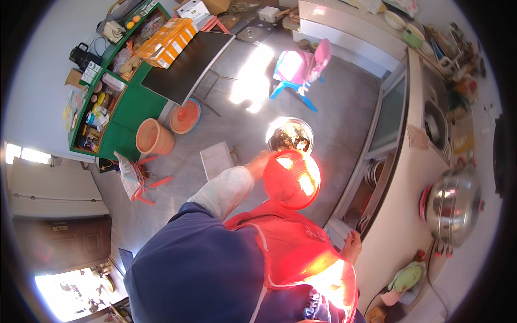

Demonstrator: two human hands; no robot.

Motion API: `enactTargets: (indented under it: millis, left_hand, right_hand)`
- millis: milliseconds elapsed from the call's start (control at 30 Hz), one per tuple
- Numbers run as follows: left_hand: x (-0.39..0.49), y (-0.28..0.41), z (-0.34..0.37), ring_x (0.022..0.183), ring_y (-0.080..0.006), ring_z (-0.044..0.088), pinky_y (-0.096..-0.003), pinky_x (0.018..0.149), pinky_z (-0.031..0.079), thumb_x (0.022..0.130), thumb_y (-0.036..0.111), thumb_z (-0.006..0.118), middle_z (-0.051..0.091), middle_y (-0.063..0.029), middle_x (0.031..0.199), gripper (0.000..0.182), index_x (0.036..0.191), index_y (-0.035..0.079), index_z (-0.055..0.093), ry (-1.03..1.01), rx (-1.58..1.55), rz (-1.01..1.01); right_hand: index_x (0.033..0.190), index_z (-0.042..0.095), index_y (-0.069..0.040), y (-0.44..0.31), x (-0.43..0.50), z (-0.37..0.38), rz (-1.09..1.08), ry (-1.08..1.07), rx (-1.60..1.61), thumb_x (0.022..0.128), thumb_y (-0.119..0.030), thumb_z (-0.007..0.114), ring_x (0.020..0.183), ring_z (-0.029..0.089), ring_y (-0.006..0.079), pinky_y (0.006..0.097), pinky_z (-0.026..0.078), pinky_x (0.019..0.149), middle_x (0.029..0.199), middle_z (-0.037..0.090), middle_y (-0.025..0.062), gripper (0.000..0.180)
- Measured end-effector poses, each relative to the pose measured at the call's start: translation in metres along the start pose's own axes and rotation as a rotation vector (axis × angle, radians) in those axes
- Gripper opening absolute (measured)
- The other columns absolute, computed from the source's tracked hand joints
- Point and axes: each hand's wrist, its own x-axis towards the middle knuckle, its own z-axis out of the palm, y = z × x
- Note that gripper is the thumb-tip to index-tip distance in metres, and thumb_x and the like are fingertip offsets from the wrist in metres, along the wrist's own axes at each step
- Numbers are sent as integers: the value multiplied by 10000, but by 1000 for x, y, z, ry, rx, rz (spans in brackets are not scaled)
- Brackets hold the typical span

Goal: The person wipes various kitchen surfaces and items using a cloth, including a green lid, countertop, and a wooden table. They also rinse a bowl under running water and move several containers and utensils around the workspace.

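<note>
My left hand (260,163) grips the rim of a red plastic mesh basket (291,179), held in front of my red apron (282,250). Just beyond the basket is a round metal basin (310,131) with dark, clumpy food (284,139) in it, partly in bright sun. The basket hides the basin's near edge. Over at the counter's edge, my right hand (352,245) has its fingers loosely bent. Nothing shows in it, and I cannot tell whether it touches the counter (381,226).
A white slab-like object (217,159), a peach bucket (155,137) and a small chair (301,68) stand on the floor. An orange carton (167,42) rests on the black-topped table (185,72). A large metal pot (456,206) and a sink (436,121) line the right side.
</note>
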Motion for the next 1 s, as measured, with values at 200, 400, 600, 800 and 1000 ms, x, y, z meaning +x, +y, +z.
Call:
enactTargets:
  millis: [200, 400, 600, 800, 1000]
  left_hand:
    - [17, 35, -85, 815, -179, 669, -323, 714, 545, 995, 158, 521, 690, -102, 965, 259, 1058, -43, 672, 174, -137, 49]
    - [6, 84, -128, 729, -157, 648, -366, 645, 502, 908, 156, 593, 676, -85, 779, 217, 878, -34, 693, 384, -48, -92]
    - [6, 95, -150, 745, -160, 639, -344, 649, 506, 952, 163, 538, 673, -75, 863, 241, 891, -26, 675, 713, -558, -136]
    - [7, 126, -163, 794, -164, 643, -327, 691, 528, 982, 174, 509, 676, -72, 919, 241, 1015, -11, 660, 811, -752, -53]
    - [20, 124, -180, 833, -179, 646, -345, 748, 527, 990, 186, 526, 679, -75, 954, 243, 1026, -9, 667, 1016, -710, 94]
  right_hand:
    - [1132, 675, -22, -80, 84, 72, -249, -183, -90, 951, -196, 619, 861, 703, 312, 384, 544, 768, 952, 716, 177, 257]
    - [1115, 682, -25, -139, 147, 108, -287, -321, -205, 935, -191, 623, 895, 705, 320, 394, 547, 792, 986, 713, 192, 252]
    - [1067, 689, -32, -173, 224, 129, -442, -426, -328, 916, -207, 647, 822, 711, 322, 404, 550, 755, 889, 720, 176, 235]
    - [1059, 692, -43, -258, 319, 171, -593, -566, -381, 910, -221, 659, 796, 708, 313, 402, 552, 738, 874, 721, 168, 234]
    - [1095, 672, -12, -398, 398, 259, -687, -921, -341, 937, -263, 642, 774, 704, 243, 367, 550, 724, 865, 712, 149, 298]
